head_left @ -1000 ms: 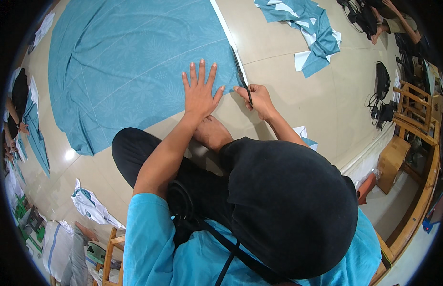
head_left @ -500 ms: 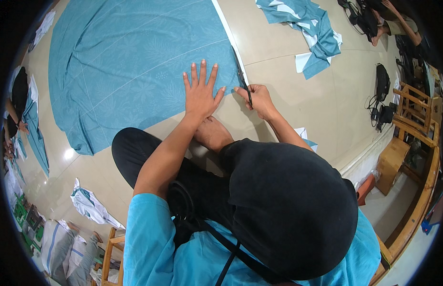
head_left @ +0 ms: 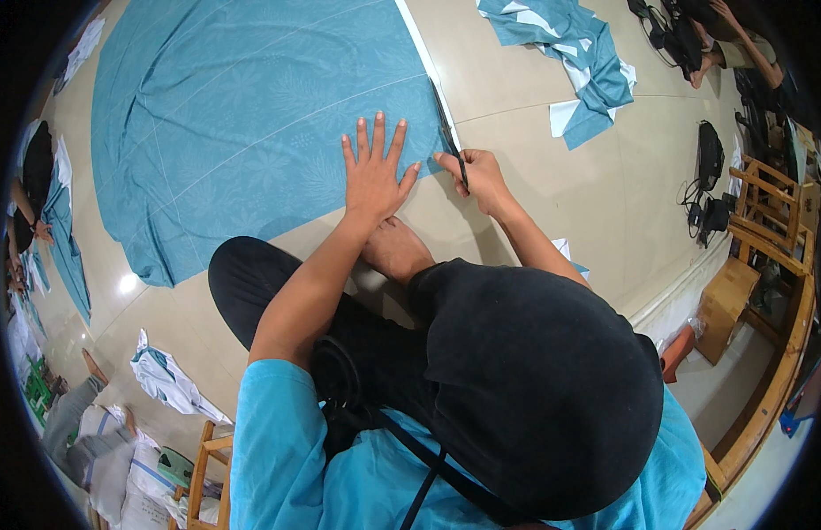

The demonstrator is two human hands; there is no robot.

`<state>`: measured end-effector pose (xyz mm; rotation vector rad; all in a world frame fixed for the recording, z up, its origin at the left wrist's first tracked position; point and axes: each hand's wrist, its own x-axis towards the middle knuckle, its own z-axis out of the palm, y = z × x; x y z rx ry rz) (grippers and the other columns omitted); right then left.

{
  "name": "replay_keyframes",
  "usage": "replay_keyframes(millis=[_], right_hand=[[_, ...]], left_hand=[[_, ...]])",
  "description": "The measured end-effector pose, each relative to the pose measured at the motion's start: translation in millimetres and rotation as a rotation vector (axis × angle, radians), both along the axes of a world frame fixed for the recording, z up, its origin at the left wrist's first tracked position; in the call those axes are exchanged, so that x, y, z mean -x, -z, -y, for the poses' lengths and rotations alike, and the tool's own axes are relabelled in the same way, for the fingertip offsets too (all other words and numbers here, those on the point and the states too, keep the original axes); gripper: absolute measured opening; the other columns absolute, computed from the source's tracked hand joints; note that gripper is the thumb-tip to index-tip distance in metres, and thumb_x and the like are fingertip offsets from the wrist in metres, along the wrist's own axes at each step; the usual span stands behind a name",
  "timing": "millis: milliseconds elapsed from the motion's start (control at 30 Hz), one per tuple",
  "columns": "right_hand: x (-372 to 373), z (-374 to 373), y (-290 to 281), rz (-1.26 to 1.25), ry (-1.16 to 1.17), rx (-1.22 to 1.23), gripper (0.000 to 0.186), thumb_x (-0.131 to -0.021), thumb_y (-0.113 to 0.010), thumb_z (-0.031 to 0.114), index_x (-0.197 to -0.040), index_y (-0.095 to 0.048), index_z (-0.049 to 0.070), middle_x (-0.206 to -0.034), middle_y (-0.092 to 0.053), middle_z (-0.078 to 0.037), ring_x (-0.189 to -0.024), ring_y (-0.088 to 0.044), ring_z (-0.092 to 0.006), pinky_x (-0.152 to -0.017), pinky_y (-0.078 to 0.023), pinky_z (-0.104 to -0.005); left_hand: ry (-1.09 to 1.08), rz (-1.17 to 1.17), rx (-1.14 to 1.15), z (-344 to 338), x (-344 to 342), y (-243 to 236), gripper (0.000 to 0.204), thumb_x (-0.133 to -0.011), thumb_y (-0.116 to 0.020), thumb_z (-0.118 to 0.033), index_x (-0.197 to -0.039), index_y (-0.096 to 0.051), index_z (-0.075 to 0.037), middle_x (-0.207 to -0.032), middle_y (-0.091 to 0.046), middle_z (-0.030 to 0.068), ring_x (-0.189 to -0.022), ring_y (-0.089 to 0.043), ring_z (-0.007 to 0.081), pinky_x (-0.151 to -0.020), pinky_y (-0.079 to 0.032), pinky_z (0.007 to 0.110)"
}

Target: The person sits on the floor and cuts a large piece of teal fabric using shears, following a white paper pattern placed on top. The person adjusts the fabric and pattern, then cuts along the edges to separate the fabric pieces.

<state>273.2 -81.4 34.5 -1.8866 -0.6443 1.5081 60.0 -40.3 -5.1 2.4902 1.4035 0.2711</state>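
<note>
A large teal cloth (head_left: 251,97) with a faint leaf pattern and pale lines lies spread on the floor. My left hand (head_left: 372,181) presses flat on its near right part, fingers spread. Just right of it, my right hand (head_left: 476,181) grips a pair of black scissors (head_left: 447,132) by the handles. The blades point away from me and lie at the cloth's right edge, beside its white border (head_left: 417,40). How far the blades are apart is hard to make out.
Crumpled teal and white cloth pieces (head_left: 587,75) lie at the far right. A white and teal scrap (head_left: 172,380) is at the near left. Black bags (head_left: 709,155) and a wooden frame (head_left: 768,199) stand right. People sit at both sides; someone's legs (head_left: 83,424) show lower left.
The scissors have shifted very slightly away from me along the cloth's edge. My left hand stays in place. A person's legs have come into view at the lower left.
</note>
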Motion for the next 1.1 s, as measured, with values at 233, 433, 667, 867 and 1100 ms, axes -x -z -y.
replay_keyframes(millis=[233, 433, 667, 867, 1100], right_hand=[[2.4, -5.2, -3.3, 0.008, 0.012, 0.023, 0.045, -0.085, -0.089, 0.036, -0.070, -0.057, 0.008, -0.058, -0.053, -0.002, -0.045, -0.050, -0.0122, -0.042, -0.037, -0.0294], [2.5, -5.4, -3.7, 0.022, 0.010, 0.018, 0.044, -0.086, -0.090, 0.033, -0.070, -0.057, 0.007, -0.058, -0.053, -0.003, -0.045, -0.050, -0.0120, -0.042, -0.038, -0.0291], [1.2, -5.1, -1.9, 0.001, 0.010, 0.010, 0.042, -0.085, -0.091, 0.031, -0.074, -0.061, 0.004, -0.059, -0.055, -0.003, -0.046, -0.051, -0.0121, -0.042, -0.038, -0.0286], [-0.6, -6.3, -2.6, 0.021, -0.014, 0.010, 0.044, -0.084, -0.090, 0.035, -0.075, -0.062, 0.002, -0.060, -0.057, -0.004, -0.046, -0.052, -0.0122, -0.042, -0.038, -0.0283], [2.3, -16.4, -6.1, 0.003, 0.007, 0.005, 0.045, -0.084, -0.090, 0.037, -0.077, -0.061, 0.003, -0.061, -0.056, -0.004, -0.047, -0.052, -0.0122, -0.042, -0.038, -0.0287]], left_hand=[[0.007, 0.003, -0.010, 0.2, 0.7, 0.2, 0.078, -0.106, -0.055, -0.054, -0.172, -0.031, -0.019, -0.177, -0.019, 0.0225, -0.162, -0.016, 0.0522, -0.125, -0.013, 0.075], [0.007, 0.009, -0.010, 0.2, 0.5, 0.1, 0.078, -0.106, -0.055, -0.053, -0.172, -0.030, -0.019, -0.177, -0.020, 0.0225, -0.161, -0.017, 0.0524, -0.124, -0.014, 0.076], [0.004, -0.002, -0.021, -0.1, 0.2, 0.9, 0.079, -0.105, -0.055, -0.054, -0.172, -0.031, -0.020, -0.177, -0.021, 0.0223, -0.161, -0.019, 0.0527, -0.125, -0.014, 0.075], [0.002, -0.004, -0.023, -0.1, -0.1, 1.2, 0.078, -0.106, -0.055, -0.054, -0.171, -0.031, -0.019, -0.177, -0.021, 0.0221, -0.161, -0.018, 0.0526, -0.125, -0.014, 0.075], [0.003, -0.003, -0.007, 0.3, 0.4, -0.1, 0.077, -0.106, -0.055, -0.054, -0.171, -0.032, -0.019, -0.177, -0.021, 0.0219, -0.161, -0.017, 0.0521, -0.125, -0.013, 0.074]])
